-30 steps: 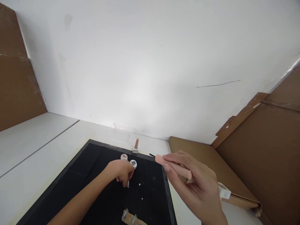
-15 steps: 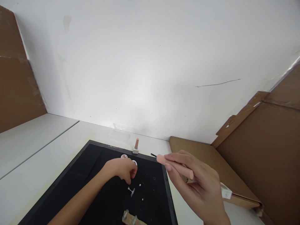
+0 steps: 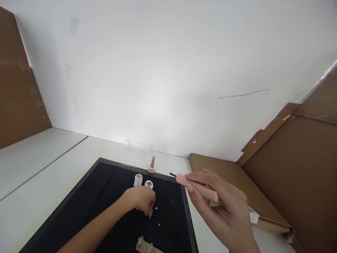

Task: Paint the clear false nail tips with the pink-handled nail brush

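Observation:
My right hand (image 3: pixel 223 207) is closed around a pink-handled tool (image 3: pixel 202 190) with a thin dark tip, like a small brush, held in the air right of the black mat (image 3: pixel 92 196). Over the mat, my left hand (image 3: pixel 143 199) is closed in a pinch. From its fingertips pokes a small translucent grey oval piece (image 3: pixel 151 213); the thin stem of this piece is hidden by the fingers. Two small round pots, a brownish-filled one (image 3: pixel 138 176) and a silvery-filled one (image 3: pixel 149 184), stand just beyond that hand. A little white box (image 3: pixel 137 182) is by the brownish pot.
A small bottle with a pink cap (image 3: pixel 152 164) stands at the mat's far edge. Near me lies a tan strip (image 3: pixel 146 247) bearing grey pieces. White crumbs (image 3: pixel 159 224) dot the mat. A flat cardboard box (image 3: pixel 218 167) and a white block (image 3: pixel 253 215) are at right; a white wall rises behind.
My left hand has moved toward me, off the pots, and its fingers have closed over the small stemmed piece. The right hand with the pink tool has barely moved.

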The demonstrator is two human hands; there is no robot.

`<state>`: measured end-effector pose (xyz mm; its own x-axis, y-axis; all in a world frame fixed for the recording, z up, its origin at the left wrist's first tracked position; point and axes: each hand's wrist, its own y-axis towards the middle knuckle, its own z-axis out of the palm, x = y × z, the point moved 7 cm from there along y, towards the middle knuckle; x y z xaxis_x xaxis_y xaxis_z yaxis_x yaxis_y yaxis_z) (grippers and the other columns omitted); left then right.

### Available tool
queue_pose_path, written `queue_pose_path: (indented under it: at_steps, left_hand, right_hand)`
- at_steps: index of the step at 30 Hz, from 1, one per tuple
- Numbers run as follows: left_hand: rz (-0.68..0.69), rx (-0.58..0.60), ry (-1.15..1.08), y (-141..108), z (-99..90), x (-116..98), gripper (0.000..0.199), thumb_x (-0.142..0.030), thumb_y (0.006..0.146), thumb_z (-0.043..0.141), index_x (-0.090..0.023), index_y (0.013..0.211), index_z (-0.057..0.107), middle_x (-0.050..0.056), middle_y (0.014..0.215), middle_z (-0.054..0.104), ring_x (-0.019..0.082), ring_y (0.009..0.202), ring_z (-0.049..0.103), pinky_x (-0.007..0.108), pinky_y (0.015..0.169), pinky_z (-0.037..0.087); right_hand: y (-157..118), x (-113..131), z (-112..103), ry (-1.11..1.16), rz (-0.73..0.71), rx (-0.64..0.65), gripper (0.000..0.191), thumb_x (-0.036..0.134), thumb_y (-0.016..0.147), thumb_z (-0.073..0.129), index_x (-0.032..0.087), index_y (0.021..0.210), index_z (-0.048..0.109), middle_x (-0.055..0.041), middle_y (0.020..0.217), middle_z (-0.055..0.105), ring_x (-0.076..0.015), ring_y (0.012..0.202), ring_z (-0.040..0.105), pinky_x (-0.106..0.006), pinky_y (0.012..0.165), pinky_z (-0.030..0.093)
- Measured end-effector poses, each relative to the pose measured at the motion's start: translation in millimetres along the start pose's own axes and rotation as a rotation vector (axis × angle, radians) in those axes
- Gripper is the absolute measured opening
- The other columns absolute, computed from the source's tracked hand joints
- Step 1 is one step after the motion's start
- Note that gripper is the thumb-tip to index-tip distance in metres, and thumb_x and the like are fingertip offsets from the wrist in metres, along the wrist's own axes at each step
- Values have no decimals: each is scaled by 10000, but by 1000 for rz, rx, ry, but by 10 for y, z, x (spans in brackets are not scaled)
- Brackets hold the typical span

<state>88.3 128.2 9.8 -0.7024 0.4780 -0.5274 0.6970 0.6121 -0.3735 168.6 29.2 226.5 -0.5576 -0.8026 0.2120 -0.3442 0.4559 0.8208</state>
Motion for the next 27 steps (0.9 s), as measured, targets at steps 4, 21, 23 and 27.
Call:
queue_pose_path:
  at_steps: [4, 21, 23, 27]
  left_hand:
    - [169, -149, -162, -220, -327, -69, 110, -100, 652, 620, -187, 716, 643, 7, 725, 683, 184, 712, 654, 247, 608, 486]
    - [540, -387, -1192, -907, -844, -413, 196, -232, 752, 725, -152, 890, 611, 25, 716, 710, 95, 556, 639, 204, 542, 518]
    - [560, -387, -1199, -930, -848, -423, 161, -220, 754, 725, -143, 862, 633, 29, 716, 710, 94, 562, 643, 202, 548, 524]
    - [572, -391, -1223, -952, -844, -417, 131, -205, 757, 724, -147, 847, 648, 21, 700, 710, 92, 564, 646, 194, 551, 526]
  right_hand:
    - [-14, -17, -4, -17, -1, -3, 163, 74, 804, 562, 210, 891, 583, -3, 679, 664, -129, 525, 583, -243, 461, 436]
    - [-37, -47, -10, 12, 51, -14, 151, 75, 807, 568, 202, 877, 613, 2, 665, 649, -115, 528, 548, -228, 471, 436]
    - [-48, -60, -6, 6, 51, -13, 151, 77, 807, 568, 203, 876, 614, 3, 661, 647, -115, 527, 548, -229, 471, 437]
    - [-59, -69, -19, 1, 41, -24, 161, 74, 805, 571, 205, 891, 609, 0, 678, 655, -116, 537, 558, -232, 488, 447]
